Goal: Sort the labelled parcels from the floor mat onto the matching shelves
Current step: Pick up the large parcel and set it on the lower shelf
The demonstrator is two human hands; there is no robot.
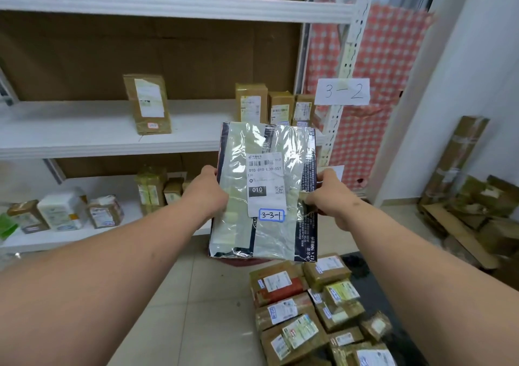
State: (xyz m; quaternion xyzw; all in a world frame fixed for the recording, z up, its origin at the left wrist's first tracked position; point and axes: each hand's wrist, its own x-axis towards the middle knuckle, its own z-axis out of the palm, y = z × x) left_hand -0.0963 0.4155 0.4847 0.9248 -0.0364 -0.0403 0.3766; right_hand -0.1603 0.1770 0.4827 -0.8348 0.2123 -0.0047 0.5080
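Note:
I hold a large plastic-wrapped parcel [264,194] upright in front of the shelves, its white shipping label facing me with a blue-framed tag reading 3-3-1. My left hand [207,191] grips its left edge and my right hand [328,197] grips its right edge. A paper sign reading 3-2 [342,91] hangs on the shelf post beside the middle shelf [84,132]. Several taped brown parcels [309,306] lie on the dark floor mat [362,270] at the lower right.
The middle shelf carries a standing brown parcel [147,104] and three more [276,107] at its right end. The lower shelf [70,236] holds several boxes. Flattened cardboard [471,197] is piled against the white wall on the right. Tiled floor [202,309] lies below my arms.

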